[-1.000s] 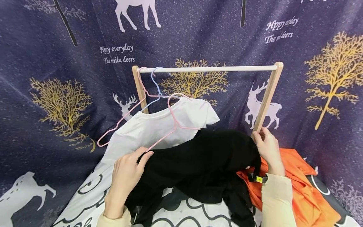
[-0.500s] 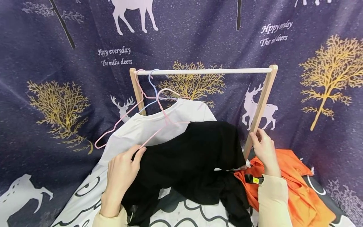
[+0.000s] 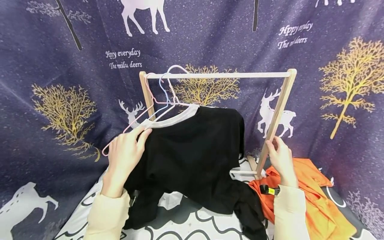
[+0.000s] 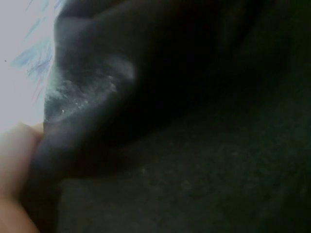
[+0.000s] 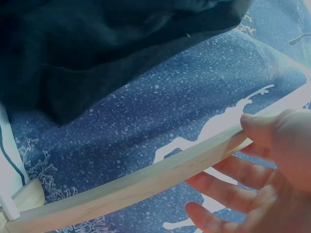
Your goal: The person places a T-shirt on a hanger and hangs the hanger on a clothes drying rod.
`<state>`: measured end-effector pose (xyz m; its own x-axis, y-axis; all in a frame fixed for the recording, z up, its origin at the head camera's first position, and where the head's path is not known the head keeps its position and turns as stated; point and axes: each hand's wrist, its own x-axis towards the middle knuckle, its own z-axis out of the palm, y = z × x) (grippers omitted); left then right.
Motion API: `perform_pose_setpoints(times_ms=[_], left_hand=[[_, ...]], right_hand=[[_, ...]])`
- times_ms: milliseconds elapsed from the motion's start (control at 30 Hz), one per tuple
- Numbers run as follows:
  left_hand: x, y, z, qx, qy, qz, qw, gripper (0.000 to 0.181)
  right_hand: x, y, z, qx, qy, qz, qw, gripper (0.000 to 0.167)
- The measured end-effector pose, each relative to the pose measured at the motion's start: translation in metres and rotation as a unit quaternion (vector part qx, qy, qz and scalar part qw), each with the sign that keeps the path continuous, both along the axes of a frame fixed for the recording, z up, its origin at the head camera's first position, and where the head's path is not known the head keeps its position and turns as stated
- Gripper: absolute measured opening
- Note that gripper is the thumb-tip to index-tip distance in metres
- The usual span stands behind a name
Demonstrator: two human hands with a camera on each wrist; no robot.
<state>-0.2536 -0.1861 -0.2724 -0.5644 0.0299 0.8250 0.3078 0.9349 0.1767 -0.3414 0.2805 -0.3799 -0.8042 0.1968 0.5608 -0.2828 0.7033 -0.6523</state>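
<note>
My left hand pinches a black shirt near its left shoulder. The shirt is on a pink hanger, whose hook stands up at the rod's height; whether it touches the rod I cannot tell. Behind it is a white shirt, mostly covered, with its neckline showing. My right hand grips the right wooden post of a small clothes rack, thumb on one side and fingers on the other; the right wrist view shows the post too. Black cloth fills the left wrist view.
A blue hanger and another pink hanger hang at the left end of the white rod. An orange garment lies at the right on the patterned white cloth. A deer-print curtain closes off the back.
My left hand has raised the black shirt and its hanger up and to the left, bringing the hook up to the rod and covering the white shirt. My right hand stays on the post.
</note>
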Motion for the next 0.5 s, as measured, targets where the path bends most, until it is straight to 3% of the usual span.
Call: perform_pose_setpoints(times_ms=[267,500], left_hand=[[-0.016,0.004,0.033,0.012,-0.037,0.009,0.9992,0.031],[-0.034,0.011,0.04,0.008,-0.057,0.005,0.9983,0.033]], right_hand=[[0.002,-0.001,0.0,-0.007,-0.009,0.003,0.9999,0.038],[0.002,-0.001,0.001,-0.012,-0.005,0.005,0.9999,0.038]])
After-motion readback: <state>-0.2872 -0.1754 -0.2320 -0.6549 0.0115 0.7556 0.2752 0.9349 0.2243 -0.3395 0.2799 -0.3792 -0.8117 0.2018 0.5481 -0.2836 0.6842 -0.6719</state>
